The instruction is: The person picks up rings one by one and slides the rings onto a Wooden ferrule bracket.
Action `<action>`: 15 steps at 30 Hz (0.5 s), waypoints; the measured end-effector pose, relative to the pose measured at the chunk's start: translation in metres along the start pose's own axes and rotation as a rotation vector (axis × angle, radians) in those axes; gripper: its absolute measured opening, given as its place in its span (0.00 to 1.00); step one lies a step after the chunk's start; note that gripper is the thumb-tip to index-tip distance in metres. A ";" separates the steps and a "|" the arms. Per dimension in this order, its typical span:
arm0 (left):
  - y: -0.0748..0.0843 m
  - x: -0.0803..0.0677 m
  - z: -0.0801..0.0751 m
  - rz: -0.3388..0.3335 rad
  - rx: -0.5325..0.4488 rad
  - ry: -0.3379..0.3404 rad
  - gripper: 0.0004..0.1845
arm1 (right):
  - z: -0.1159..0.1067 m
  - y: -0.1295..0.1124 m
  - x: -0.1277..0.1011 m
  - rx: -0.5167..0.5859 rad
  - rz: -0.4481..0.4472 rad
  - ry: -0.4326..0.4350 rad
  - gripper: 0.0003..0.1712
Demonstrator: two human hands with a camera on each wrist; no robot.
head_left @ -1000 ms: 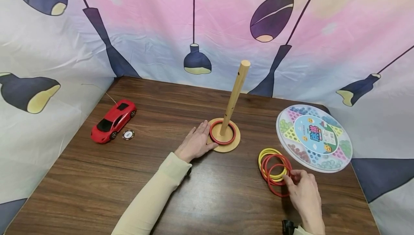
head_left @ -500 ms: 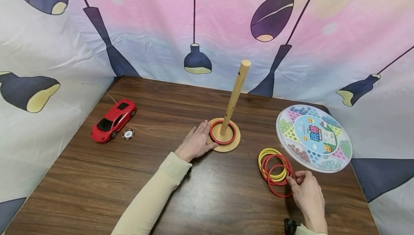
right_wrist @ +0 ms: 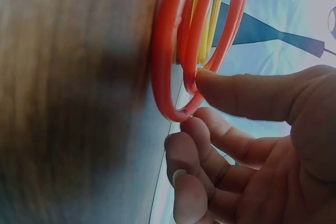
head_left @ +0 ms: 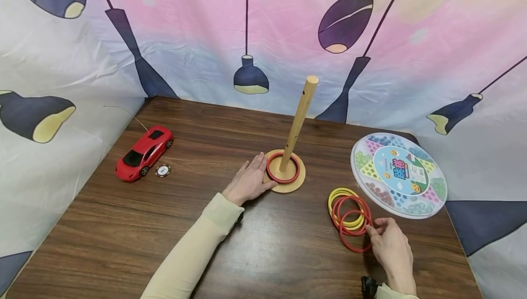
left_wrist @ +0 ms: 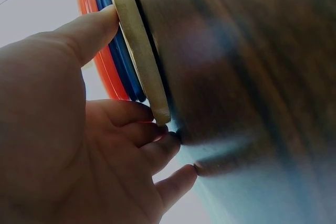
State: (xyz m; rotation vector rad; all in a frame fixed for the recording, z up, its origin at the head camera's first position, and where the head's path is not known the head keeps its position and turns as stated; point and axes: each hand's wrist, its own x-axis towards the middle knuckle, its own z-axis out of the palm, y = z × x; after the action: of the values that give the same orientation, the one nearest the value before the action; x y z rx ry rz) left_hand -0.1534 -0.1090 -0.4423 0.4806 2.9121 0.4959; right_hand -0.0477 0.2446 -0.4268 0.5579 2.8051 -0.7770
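Note:
A ring-toss stand has a wooden post (head_left: 300, 120) rising from a round base (head_left: 302, 178). Around the post's foot lies a red ring (head_left: 283, 182); the left wrist view shows red rings stacked with dark blue rings (left_wrist: 125, 72). My left hand (head_left: 246, 184) holds the base at its left edge, thumb toward the front. To the right, red rings (head_left: 356, 250) overlap yellow rings (head_left: 341, 190) in a loose pile on the table. My right hand (head_left: 393, 249) pinches a red ring (right_wrist: 165, 72) at the pile's near right side, between thumb and fingers.
A round Chinese checkers set (head_left: 370, 188) lies at the back right, close to the ring pile. At the left are a red toy car (head_left: 144, 152) with a thin antenna and a poker chip (head_left: 163, 170). Printed cloth (head_left: 197, 38) hangs behind the wooden table (head_left: 136, 226).
My right hand has shifted slightly right, and the outer red ring at its fingertips has moved a little with it. My left hand and the stand have stayed put.

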 end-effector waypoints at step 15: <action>0.000 -0.001 -0.001 -0.007 -0.014 -0.004 0.46 | 0.000 -0.001 0.001 -0.011 -0.019 -0.040 0.20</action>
State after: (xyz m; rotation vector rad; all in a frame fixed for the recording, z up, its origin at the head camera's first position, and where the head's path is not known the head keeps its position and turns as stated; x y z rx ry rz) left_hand -0.1523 -0.1094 -0.4413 0.4691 2.9030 0.5134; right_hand -0.0490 0.2438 -0.4266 0.5083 2.7802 -0.7678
